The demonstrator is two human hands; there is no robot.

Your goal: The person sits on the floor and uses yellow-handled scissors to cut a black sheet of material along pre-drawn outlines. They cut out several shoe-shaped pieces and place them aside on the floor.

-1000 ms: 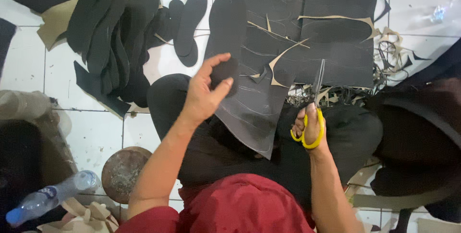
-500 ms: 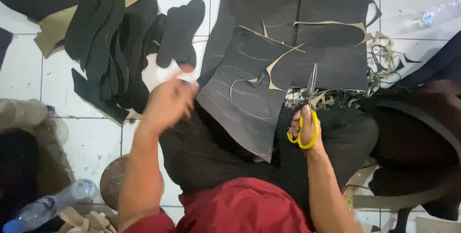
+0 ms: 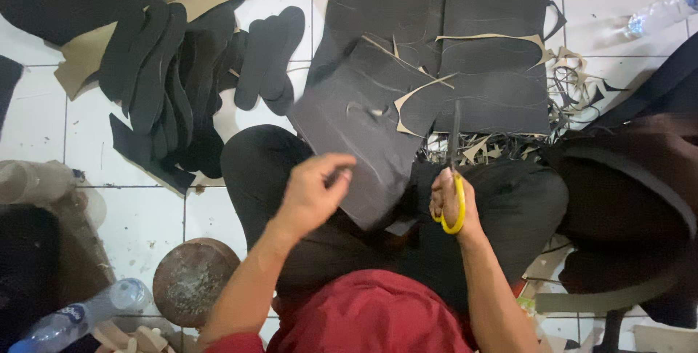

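1. Sitting on the white tiled floor [image 3: 145, 229], the person kept a dark sheet of material [image 3: 378, 142] draped from the lap up toward the top centre of the frame.
2. The right hand [image 3: 452, 204] gripped the yellow-handled scissors [image 3: 454, 178] at centre right, fingers closed through the loops; that grip was pressed together around the handles.
3. The scissors' long axis ran nearly straight up the frame, blades pointing to the top edge and handles toward the lower edge; whether the blades stood apart could not be told.
4. The blade tips reached the near edge of the sheet, just beside a curved, pale-edged cut line.
5. The left hand [image 3: 316, 193] hovered at frame centre above the sheet's lower left corner, fingers loosely curled and holding nothing.
6. The sheet's lower corner hung over the lap between the two hands; its left edge slanted toward the upper left.
7. A pile of cut dark sole shapes [image 3: 182, 84] lay in the upper left, with a strip of bare tile between it and the sheet.
8. Offcut scraps [image 3: 574, 84] crowded the sheet's right edge, leaving little room there.
9. A round brownish block [image 3: 193, 280] and a plastic bottle [image 3: 80, 317] sat at lower left, well apart from the hands.
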